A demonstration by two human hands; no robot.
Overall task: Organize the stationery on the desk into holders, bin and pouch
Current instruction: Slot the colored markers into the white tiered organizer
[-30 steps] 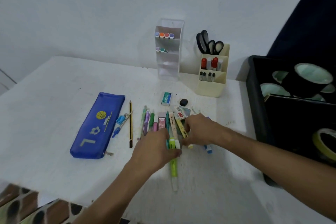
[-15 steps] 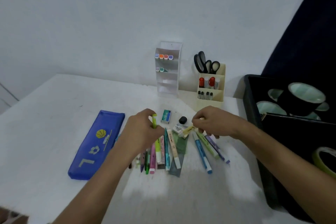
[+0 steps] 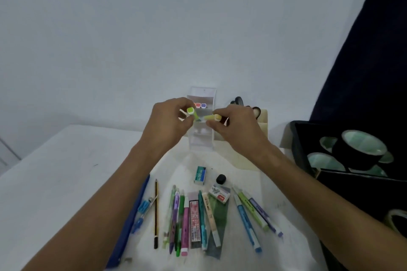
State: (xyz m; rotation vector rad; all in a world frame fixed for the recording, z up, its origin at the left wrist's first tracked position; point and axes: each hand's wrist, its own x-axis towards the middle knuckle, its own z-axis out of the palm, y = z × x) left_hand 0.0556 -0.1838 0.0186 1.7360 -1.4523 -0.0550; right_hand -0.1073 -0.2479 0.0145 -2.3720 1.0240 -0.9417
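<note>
The left hand [image 3: 169,121] and right hand [image 3: 240,125] cover the middle tiers of the clear holder [image 3: 201,138]; only its top edge and base show. The cream holder [image 3: 263,123] is mostly hidden behind the right wrist, and the scissors [image 3: 239,101] in it show only black handle loops. The left forearm hides most of the blue pouch [image 3: 132,215]. The black bin [image 3: 295,138] is cut off by the right edge of the view. The print on the small boxes [image 3: 200,174] on the bench [image 3: 66,171] is too blurred to read. The green marker [image 3: 191,112] and the yellow marker [image 3: 212,117] are each partly enclosed by the grip.
</note>
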